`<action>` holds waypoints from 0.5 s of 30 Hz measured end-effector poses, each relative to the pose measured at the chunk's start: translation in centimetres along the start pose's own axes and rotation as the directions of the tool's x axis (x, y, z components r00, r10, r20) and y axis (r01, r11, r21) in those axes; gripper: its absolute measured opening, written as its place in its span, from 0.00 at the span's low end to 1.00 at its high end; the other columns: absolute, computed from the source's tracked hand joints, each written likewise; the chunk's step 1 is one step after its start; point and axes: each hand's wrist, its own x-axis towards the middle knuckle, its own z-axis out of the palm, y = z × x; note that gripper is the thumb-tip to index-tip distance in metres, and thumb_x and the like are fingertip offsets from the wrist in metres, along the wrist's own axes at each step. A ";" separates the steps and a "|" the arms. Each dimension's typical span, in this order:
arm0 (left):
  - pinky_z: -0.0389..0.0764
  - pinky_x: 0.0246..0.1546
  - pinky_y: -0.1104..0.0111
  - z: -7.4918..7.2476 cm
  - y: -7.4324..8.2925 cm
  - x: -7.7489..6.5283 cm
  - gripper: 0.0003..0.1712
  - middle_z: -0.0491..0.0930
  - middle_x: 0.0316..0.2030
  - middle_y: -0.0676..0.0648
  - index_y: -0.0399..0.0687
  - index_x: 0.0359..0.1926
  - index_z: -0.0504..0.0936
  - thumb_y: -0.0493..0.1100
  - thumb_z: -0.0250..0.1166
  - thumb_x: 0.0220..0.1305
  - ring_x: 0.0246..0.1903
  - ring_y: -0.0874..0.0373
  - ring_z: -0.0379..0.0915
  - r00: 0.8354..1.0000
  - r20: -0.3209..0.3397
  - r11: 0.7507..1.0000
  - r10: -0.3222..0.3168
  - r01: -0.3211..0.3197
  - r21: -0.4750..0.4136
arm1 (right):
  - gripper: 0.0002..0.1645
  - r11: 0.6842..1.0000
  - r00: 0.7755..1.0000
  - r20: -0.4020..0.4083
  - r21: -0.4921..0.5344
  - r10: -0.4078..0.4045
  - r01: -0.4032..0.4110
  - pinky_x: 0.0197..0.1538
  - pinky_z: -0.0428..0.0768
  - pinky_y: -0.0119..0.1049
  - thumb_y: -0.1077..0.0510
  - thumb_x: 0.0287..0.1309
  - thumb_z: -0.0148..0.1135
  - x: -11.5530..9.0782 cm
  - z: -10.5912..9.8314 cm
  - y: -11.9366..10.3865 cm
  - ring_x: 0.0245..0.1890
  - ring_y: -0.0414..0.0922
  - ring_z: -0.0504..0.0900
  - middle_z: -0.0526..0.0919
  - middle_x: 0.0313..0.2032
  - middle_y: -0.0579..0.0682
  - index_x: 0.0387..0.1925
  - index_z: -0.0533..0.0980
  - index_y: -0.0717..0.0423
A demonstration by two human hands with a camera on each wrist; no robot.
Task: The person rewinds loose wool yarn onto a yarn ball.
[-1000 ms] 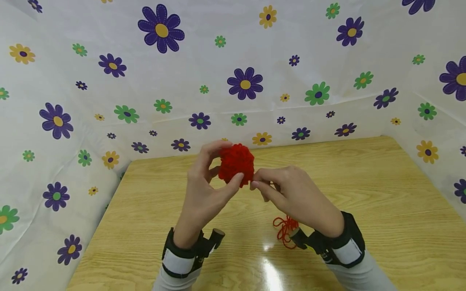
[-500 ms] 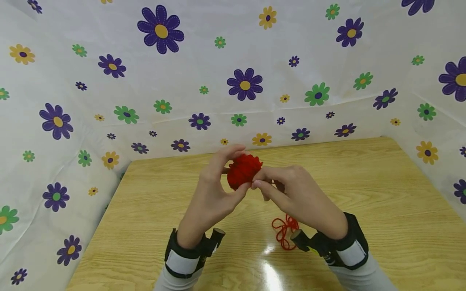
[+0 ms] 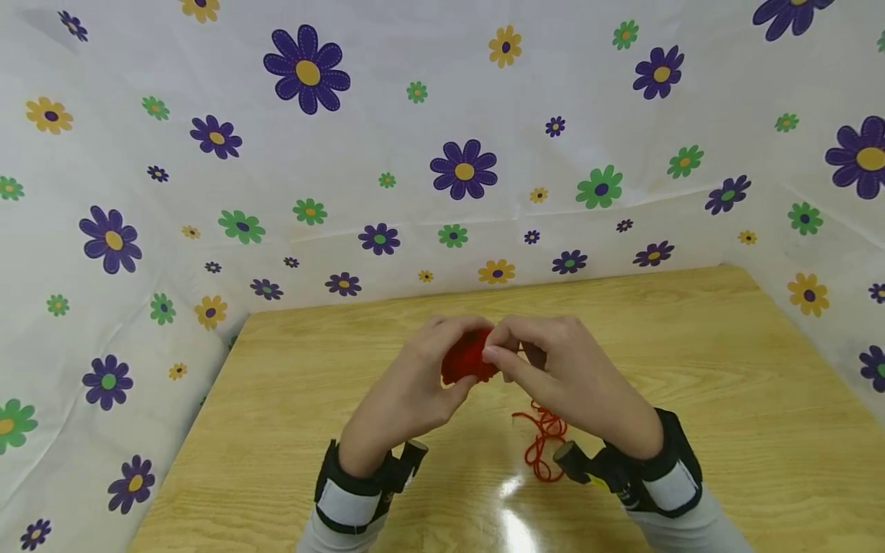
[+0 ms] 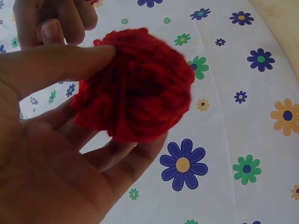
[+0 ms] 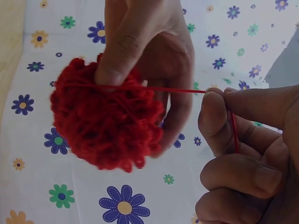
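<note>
A round red ball of yarn [image 5: 107, 121] with looped strands sits in my left hand [image 3: 408, 384], held between the thumb and the curled fingers. In the left wrist view the yarn ball [image 4: 135, 88] shows strands wound around it. My right hand [image 3: 560, 376] is just to its right, pinching a red yarn strand [image 5: 175, 89] between thumb and forefinger. That strand runs taut from the ball, passing by the left thumb, to the right fingertips. From there it hangs down past the curled right fingers. In the head view both hands hide part of the ball.
Loose red yarn [image 3: 546, 442] lies in loops on the wooden table [image 3: 311, 430], below the right hand. A white cloth with printed flowers [image 3: 463, 92] hangs behind the table and along both sides. Each wrist wears a black strap with a small camera.
My left hand has turned the yarn ball and brought it slightly right and lower, closer to the right hand. The right hand stays nearly in place with the strand. The loose loops on the table have shifted.
</note>
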 end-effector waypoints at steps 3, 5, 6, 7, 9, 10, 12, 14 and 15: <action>0.71 0.43 0.73 0.1 -0.2 -0.2 0.33 0.70 0.47 0.58 0.54 0.53 0.68 0.32 0.67 0.45 0.46 0.65 0.61 0.997 0.074 1.000 -0.009 0.010 -0.004 | 0.05 1.000 1.000 -0.016 0.012 0.002 -0.002 0.15 0.58 0.29 0.48 0.56 0.54 -0.1 0.0 0.0 0.13 0.36 0.60 0.71 0.19 0.36 0.31 0.75 0.41; 0.72 0.43 0.72 0.1 -0.3 -0.4 0.32 0.71 0.47 0.57 0.53 0.53 0.68 0.33 0.67 0.45 0.46 0.63 0.62 0.993 0.116 1.000 -0.014 0.015 -0.008 | 0.05 0.999 1.000 -0.024 0.034 0.007 -0.006 0.15 0.59 0.29 0.48 0.56 0.54 -0.1 0.0 0.1 0.13 0.35 0.61 0.70 0.18 0.37 0.30 0.75 0.42; 0.72 0.43 0.71 0.1 -0.3 -0.4 0.32 0.71 0.47 0.56 0.53 0.53 0.69 0.33 0.67 0.45 0.46 0.63 0.62 0.991 0.135 1.000 -0.012 0.013 -0.012 | 0.05 0.999 1.000 -0.029 0.036 0.008 -0.007 0.14 0.59 0.29 0.48 0.56 0.55 -0.1 0.0 0.1 0.12 0.36 0.60 0.68 0.16 0.38 0.30 0.75 0.42; 0.72 0.43 0.71 0.0 -0.4 -0.4 0.32 0.72 0.46 0.56 0.53 0.53 0.69 0.32 0.67 0.45 0.45 0.62 0.63 0.989 0.149 1.000 -0.006 0.009 -0.014 | 0.05 0.999 0.999 -0.034 0.035 0.010 -0.009 0.14 0.58 0.29 0.48 0.56 0.55 -0.1 0.0 0.2 0.12 0.36 0.60 0.66 0.15 0.38 0.30 0.75 0.42; 0.72 0.43 0.71 0.0 -0.4 -0.5 0.32 0.72 0.46 0.56 0.52 0.53 0.69 0.31 0.66 0.45 0.45 0.62 0.64 0.985 0.171 0.999 0.017 -0.013 -0.030 | 0.06 0.999 0.999 -0.044 0.033 0.016 -0.014 0.14 0.57 0.29 0.48 0.55 0.56 0.0 -0.1 0.3 0.11 0.36 0.59 0.62 0.13 0.40 0.29 0.75 0.43; 0.72 0.43 0.72 0.0 -0.4 -0.5 0.32 0.72 0.46 0.56 0.53 0.53 0.69 0.30 0.66 0.45 0.45 0.63 0.64 0.983 0.179 0.999 0.033 -0.026 -0.043 | 0.05 0.999 0.998 -0.052 0.030 0.018 -0.016 0.14 0.56 0.29 0.49 0.55 0.56 0.0 -0.1 0.4 0.10 0.36 0.58 0.61 0.12 0.40 0.29 0.75 0.43; 0.72 0.44 0.72 0.0 -0.3 -0.6 0.32 0.72 0.46 0.56 0.52 0.52 0.69 0.28 0.65 0.44 0.45 0.63 0.65 0.980 0.187 0.994 0.075 -0.059 -0.089 | 0.05 1.000 0.997 -0.076 -0.003 0.021 -0.021 0.14 0.54 0.30 0.48 0.55 0.56 0.0 -0.2 0.7 0.10 0.37 0.55 0.57 0.11 0.40 0.28 0.75 0.42; 0.72 0.44 0.72 -0.1 -0.1 -0.6 0.33 0.72 0.47 0.56 0.52 0.52 0.69 0.25 0.63 0.43 0.46 0.63 0.65 0.976 0.188 0.985 0.113 -0.085 -0.149 | 0.04 0.999 0.995 -0.101 -0.026 0.027 -0.030 0.14 0.53 0.30 0.49 0.54 0.56 0.1 -0.3 0.9 0.09 0.37 0.54 0.56 0.11 0.40 0.28 0.75 0.42; 0.72 0.44 0.72 -0.2 0.1 -0.6 0.33 0.72 0.47 0.55 0.51 0.52 0.70 0.23 0.62 0.43 0.46 0.63 0.66 0.974 0.185 0.978 0.132 -0.097 -0.183 | 0.04 0.999 0.993 -0.113 -0.038 0.029 -0.033 0.14 0.53 0.30 0.49 0.54 0.56 0.1 -0.4 1.1 0.09 0.37 0.54 0.56 0.10 0.40 0.28 0.75 0.42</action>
